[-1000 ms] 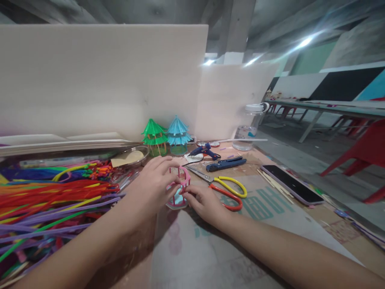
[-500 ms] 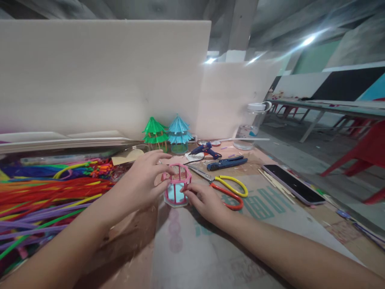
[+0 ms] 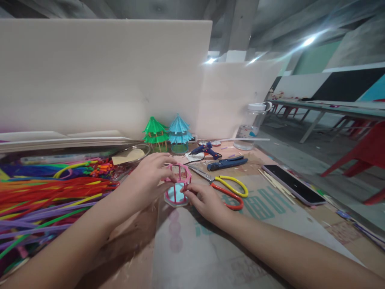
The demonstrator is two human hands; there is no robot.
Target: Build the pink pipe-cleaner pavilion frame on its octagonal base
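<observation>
A small pink cage-like frame (image 3: 179, 181) with a light blue floor stands on the table in front of me. My left hand (image 3: 147, 180) curls round its left side, thumb and fingers closed on the top ring. My right hand (image 3: 204, 202) pinches the lower right edge of the frame at its base. Both forearms rest low over the printed paper sheet (image 3: 210, 249).
A heap of coloured pipe cleaners (image 3: 45, 200) fills the left. Scissors with yellow and red handles (image 3: 225, 188) lie right of the frame. Behind are green (image 3: 155, 134) and blue (image 3: 179, 132) pagoda models, a glue gun (image 3: 206, 150), a phone (image 3: 293, 184), a clear jar (image 3: 251, 124) and white partition boards (image 3: 105, 76).
The pink frame has been turned and shifted slightly between my hands; my left fingers have closed tighter over its top ring. My right hand stays at the base.
</observation>
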